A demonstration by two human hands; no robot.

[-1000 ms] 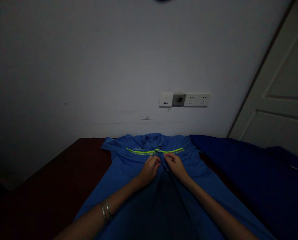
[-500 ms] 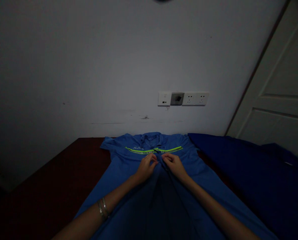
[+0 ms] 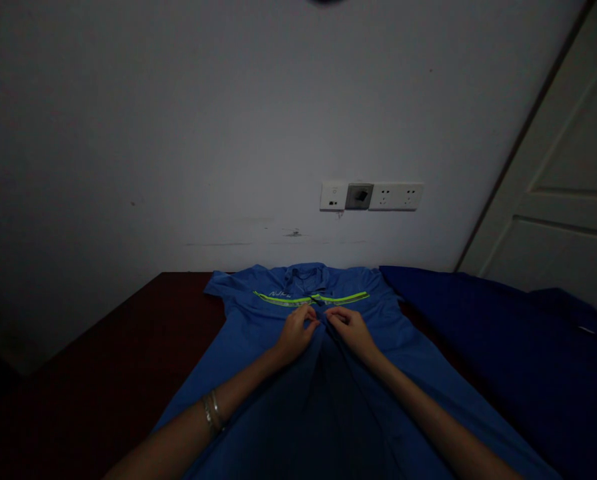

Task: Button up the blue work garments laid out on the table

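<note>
A blue short-sleeved shirt (image 3: 248,333) lies face up, its collar towards the wall and a yellow-green stripe across the chest. Just below the stripe, my left hand (image 3: 298,331) pinches one edge of the front opening. My right hand (image 3: 349,329) is closed on the facing edge, a small gap away. Below the hands the front parts, and dark cloth shows between the two sides. Any button or fastener at the fingertips is too small and dark to make out.
The shirt rests on a dark red table (image 3: 143,327). To the right lies a darker blue cloth (image 3: 478,320). Behind stands a pale wall with a row of sockets (image 3: 371,197), and a panelled door (image 3: 568,207) is at the far right.
My hands stay at the front opening, and the fingertips have come slightly closer together. The view has shifted a little.
</note>
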